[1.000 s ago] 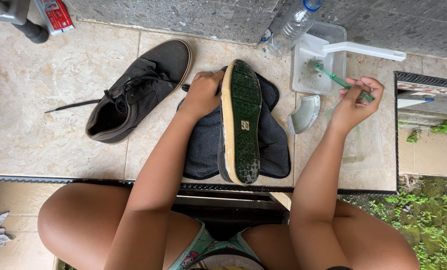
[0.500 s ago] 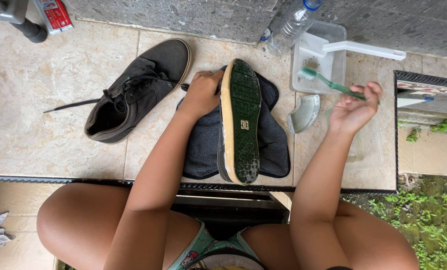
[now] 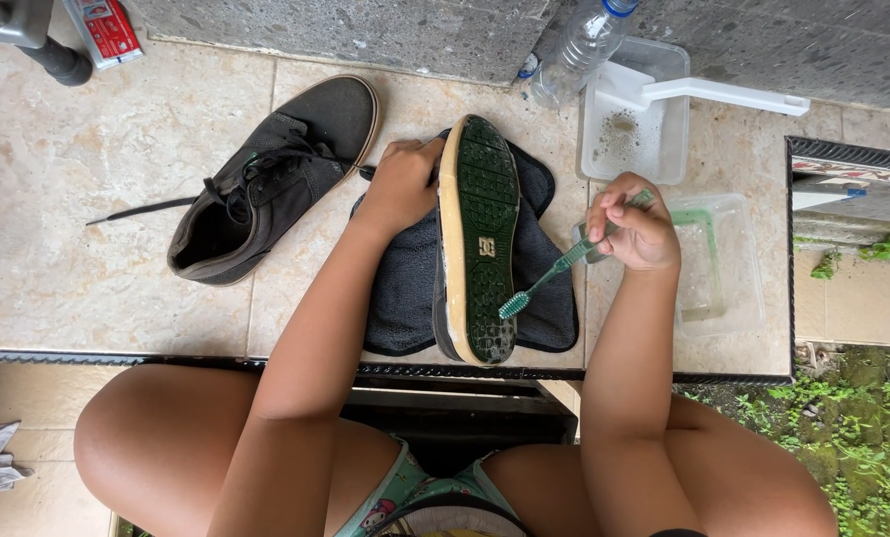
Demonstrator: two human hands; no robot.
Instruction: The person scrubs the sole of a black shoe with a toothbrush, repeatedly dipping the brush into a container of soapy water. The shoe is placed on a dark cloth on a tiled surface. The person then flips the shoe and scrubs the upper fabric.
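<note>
My left hand (image 3: 402, 185) grips the upper of a dark shoe (image 3: 477, 239) turned on its side, its green sole with a cream edge facing up. The shoe rests on a dark grey cloth (image 3: 405, 288) spread on the tiles. In my right hand (image 3: 636, 229) I hold a green toothbrush (image 3: 546, 279), its bristle head touching the sole near the heel. A second dark lace-up shoe (image 3: 266, 179) lies upright to the left, a lace trailing out.
A clear tub (image 3: 634, 129) with a white-handled scoop stands at the back right, a plastic bottle (image 3: 576, 50) beside it. Another clear container (image 3: 723, 264) sits right of my hand. Stone wall behind; the tiled ledge ends at a metal edge by my knees.
My right hand has brought the toothbrush from the clear tub at the back right down to the shoe's sole. The left hand and shoe stayed put.
</note>
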